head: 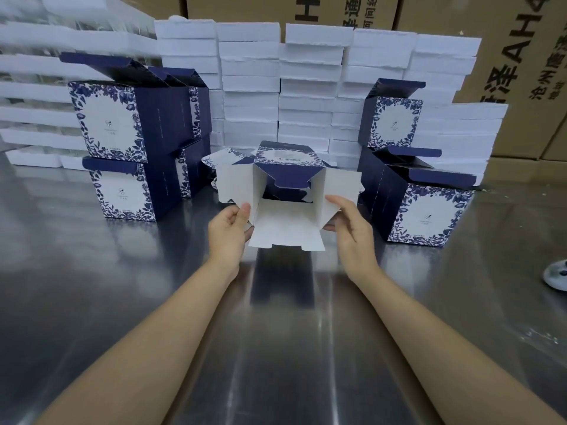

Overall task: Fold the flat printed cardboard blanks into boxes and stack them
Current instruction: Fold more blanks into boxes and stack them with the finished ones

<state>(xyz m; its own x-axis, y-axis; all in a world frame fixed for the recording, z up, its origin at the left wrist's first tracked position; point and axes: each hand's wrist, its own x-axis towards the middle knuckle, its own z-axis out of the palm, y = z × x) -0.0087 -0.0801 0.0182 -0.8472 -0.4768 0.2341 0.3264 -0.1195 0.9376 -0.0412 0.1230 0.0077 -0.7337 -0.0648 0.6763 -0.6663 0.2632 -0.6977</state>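
Hands L (228, 231) & R (349, 228) grip half-folded box (287, 191)

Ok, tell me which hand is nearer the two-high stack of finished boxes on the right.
Right. The right hand pinches the half-folded box beside the right stack; the left hand grips the box's opposite flap, farther off.

Head-worn view, forward and down

Free room: bare steel table (276, 348) between and behind both hands. Obstacles: stacked blue-printed boxes (122, 148) beyond the left hand (228, 233); a second box stack (423, 191) just beyond the right hand (352, 231); white foam wall (306, 96) ahead; round white object (557, 274) far right.
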